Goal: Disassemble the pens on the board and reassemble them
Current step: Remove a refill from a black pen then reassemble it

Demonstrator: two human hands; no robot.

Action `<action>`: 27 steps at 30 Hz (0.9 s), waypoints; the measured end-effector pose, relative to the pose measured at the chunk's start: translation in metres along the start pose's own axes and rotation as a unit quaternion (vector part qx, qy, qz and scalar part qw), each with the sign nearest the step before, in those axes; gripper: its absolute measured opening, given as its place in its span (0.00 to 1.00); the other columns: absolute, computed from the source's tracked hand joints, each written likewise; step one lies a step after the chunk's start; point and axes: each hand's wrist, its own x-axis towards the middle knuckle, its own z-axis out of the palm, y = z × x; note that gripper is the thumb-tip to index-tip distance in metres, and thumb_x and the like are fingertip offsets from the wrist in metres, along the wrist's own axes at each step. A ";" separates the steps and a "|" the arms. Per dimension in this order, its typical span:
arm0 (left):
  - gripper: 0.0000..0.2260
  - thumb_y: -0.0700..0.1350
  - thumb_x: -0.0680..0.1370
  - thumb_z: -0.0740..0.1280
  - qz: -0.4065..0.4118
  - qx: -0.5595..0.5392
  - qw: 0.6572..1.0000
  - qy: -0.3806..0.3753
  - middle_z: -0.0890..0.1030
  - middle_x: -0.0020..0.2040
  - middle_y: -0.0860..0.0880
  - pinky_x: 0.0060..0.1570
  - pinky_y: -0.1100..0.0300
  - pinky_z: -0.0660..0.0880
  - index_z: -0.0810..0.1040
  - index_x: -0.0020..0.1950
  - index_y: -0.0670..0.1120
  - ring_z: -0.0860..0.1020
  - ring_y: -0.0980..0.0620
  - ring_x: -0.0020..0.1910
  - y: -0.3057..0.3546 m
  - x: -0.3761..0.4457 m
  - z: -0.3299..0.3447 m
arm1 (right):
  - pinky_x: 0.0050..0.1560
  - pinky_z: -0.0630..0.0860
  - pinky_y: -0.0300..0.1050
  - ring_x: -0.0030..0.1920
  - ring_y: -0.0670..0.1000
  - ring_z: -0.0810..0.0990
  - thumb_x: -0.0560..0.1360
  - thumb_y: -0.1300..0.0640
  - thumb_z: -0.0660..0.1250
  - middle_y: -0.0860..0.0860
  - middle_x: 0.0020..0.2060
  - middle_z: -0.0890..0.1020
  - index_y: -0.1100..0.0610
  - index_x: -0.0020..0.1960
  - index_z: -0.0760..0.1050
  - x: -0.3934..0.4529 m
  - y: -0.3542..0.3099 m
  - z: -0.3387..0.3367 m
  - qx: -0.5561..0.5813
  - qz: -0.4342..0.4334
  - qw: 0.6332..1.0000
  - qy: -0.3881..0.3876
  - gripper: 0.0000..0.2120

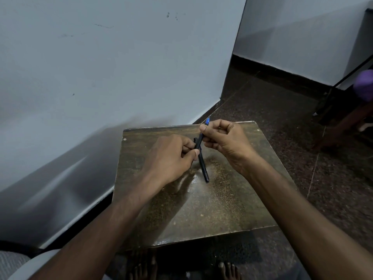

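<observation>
A dark pen (202,162) with a blue end (207,120) is held slanted above the brown board (201,209). My right hand (226,144) pinches its upper part just below the blue end. My left hand (171,158) grips the pen's middle between thumb and fingers, where a dark clip or cap piece (195,140) sticks out. The pen's lower end points down toward the board's centre. Whether the lower tip touches the board is unclear.
The board lies low on a dark speckled floor (282,118), next to a pale wall (101,67) on the left. My bare feet (145,267) show under its near edge. Furniture legs (331,110) and a purple object (364,83) stand at the far right.
</observation>
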 end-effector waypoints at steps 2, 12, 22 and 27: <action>0.04 0.56 0.80 0.75 -0.003 -0.011 1.000 -0.001 0.87 0.40 0.64 0.48 0.56 0.84 0.88 0.51 0.59 0.83 0.68 0.39 0.002 0.000 0.001 | 0.43 0.83 0.42 0.36 0.46 0.81 0.75 0.56 0.82 0.51 0.37 0.83 0.55 0.44 0.80 -0.001 0.002 0.002 -0.007 -0.004 1.000 0.030 0.11; 0.04 0.56 0.81 0.75 -0.021 -0.023 0.999 -0.016 0.87 0.41 0.63 0.52 0.51 0.85 0.88 0.51 0.58 0.84 0.65 0.43 0.002 0.000 -0.001 | 0.48 0.77 0.47 0.54 0.51 0.81 0.80 0.49 0.75 0.47 0.49 0.87 0.51 0.49 0.88 -0.003 -0.002 0.004 -0.020 0.044 0.998 0.048 0.06; 0.06 0.55 0.81 0.75 -0.014 -0.020 0.999 -0.029 0.88 0.42 0.62 0.47 0.58 0.81 0.89 0.54 0.56 0.84 0.66 0.43 0.003 -0.001 -0.002 | 0.47 0.76 0.46 0.49 0.47 0.81 0.77 0.48 0.79 0.41 0.42 0.87 0.49 0.45 0.88 -0.003 -0.001 0.006 -0.036 0.037 0.997 0.064 0.06; 0.06 0.55 0.81 0.74 -0.016 -0.015 0.999 -0.032 0.88 0.43 0.61 0.48 0.58 0.82 0.89 0.54 0.56 0.84 0.65 0.44 0.004 0.000 -0.002 | 0.42 0.76 0.42 0.48 0.48 0.82 0.80 0.45 0.75 0.44 0.45 0.87 0.54 0.54 0.89 -0.005 -0.003 0.007 -0.016 0.053 0.998 0.027 0.12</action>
